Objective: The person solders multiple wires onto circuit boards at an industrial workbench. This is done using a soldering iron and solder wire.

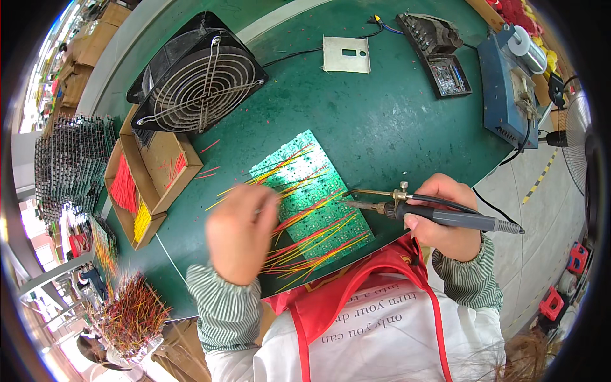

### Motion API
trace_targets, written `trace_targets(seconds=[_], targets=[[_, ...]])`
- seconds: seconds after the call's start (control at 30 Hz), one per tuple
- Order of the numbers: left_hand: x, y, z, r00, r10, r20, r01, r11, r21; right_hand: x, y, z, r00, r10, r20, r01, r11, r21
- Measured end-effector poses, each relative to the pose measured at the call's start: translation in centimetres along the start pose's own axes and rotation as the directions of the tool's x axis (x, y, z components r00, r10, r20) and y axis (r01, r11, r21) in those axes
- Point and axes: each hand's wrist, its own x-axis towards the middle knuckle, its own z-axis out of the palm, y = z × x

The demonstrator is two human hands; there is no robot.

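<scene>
A green circuit board panel lies on the table before me, with red and yellow wires running across it and past its left edge. My right hand is closed around a grey soldering iron at the board's right side. A thin metal feed tube is fixed along the iron, and both tips point left over the board. My left hand is beside the board's left edge, over the wire ends. Motion smears its fingers, so whether it holds a wire cannot be made out.
A cardboard box with red and yellow wires stands at left, below a black fan. Farther back lie a pale plate and a black tray. A blue unit carries a solder spool. Stacked boards rise at far left.
</scene>
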Motion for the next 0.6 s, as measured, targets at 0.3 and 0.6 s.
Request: trace_targets(seconds=[0.3,0.6], targets=[[0.0,2.4,3.2,0.987,0.090,0.136,-0.069,0.987,-0.148,-0.4,0.5,-0.5,0.999,0.017,-0.032,-0.017,1.000,0.014],[0.4,2.1,4.7,0.982,0.043,0.181,-0.006,0.979,-0.204,0.1,1.0,-0.2,0.998,0.039,-0.043,-0.036,0.997,0.071]])
